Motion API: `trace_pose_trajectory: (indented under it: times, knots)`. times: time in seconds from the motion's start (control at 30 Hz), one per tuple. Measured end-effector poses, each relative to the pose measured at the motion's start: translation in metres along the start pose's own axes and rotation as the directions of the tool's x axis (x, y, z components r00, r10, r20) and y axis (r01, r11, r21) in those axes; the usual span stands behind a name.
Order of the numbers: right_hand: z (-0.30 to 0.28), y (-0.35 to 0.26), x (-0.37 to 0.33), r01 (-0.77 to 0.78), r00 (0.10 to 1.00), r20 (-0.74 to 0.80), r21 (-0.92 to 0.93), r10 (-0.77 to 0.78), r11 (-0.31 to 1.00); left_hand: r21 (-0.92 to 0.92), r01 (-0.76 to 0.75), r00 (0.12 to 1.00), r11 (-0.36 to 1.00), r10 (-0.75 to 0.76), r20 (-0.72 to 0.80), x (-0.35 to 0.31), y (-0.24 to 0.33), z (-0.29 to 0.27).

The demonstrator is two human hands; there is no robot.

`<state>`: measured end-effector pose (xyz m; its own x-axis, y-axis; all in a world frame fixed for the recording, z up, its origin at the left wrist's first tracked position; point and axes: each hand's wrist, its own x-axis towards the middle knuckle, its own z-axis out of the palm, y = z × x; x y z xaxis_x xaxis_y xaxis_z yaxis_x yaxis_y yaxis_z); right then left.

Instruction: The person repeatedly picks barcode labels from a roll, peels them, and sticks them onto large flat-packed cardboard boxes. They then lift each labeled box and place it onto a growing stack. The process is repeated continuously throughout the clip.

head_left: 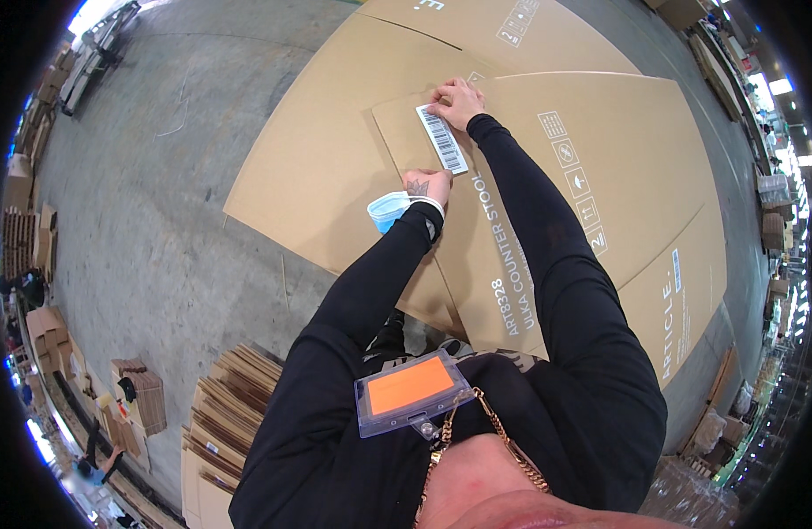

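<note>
A white barcode label (442, 141) lies on or just over a flat brown cardboard carton (512, 132) in front of me. My right hand (460, 103) pinches the label's far end, fingers bent close together. At the near end, my left hand (430, 186) grips the label's edge with closed fingers; the fingertips are partly hidden. I cannot tell whether the label is stuck down. A light blue face mask (389, 212) hangs by its loop from my left wrist. White printing and handling symbols mark the carton.
Another large flat carton sheet (309, 167) lies beneath. Flattened cartons (225, 414) are stacked at the lower left on the grey concrete floor (176, 238). Farther left, a person (97, 463) stands near more cardboard. A badge holder (414, 393) hangs at my chest.
</note>
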<state>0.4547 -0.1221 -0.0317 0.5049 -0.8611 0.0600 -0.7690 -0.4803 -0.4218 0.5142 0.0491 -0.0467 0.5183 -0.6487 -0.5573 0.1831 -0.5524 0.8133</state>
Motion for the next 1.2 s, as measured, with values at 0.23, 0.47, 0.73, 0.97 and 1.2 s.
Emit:
trace_pose_trajectory:
  times: [0.23,0.47,0.73,0.97,1.2]
  knots:
    - [0.004,-0.002,0.000,0.008,1.000,-0.014,-0.018,-0.008,1.000,0.031,0.015,1.000,0.999,-0.014,-0.024,0.010,-0.007,0.004]
    - [0.009,0.000,-0.004,-0.003,0.999,-0.053,-0.036,0.001,0.999,0.036,-0.004,1.000,0.999,0.005,-0.010,0.014,-0.010,0.008]
    - [0.011,-0.001,-0.011,0.052,0.995,-0.081,-0.045,-0.056,0.998,0.050,-0.034,0.999,0.998,0.034,-0.009,0.021,-0.017,0.008]
    - [0.014,-0.004,-0.012,0.049,0.994,-0.095,-0.094,-0.058,0.994,0.077,-0.007,1.000,0.997,0.009,-0.018,0.021,-0.014,0.008]
    - [0.000,-0.002,-0.009,-0.146,0.987,-0.082,-0.114,0.138,0.983,0.119,-0.025,0.999,0.993,0.030,-0.043,0.017,-0.014,0.014]
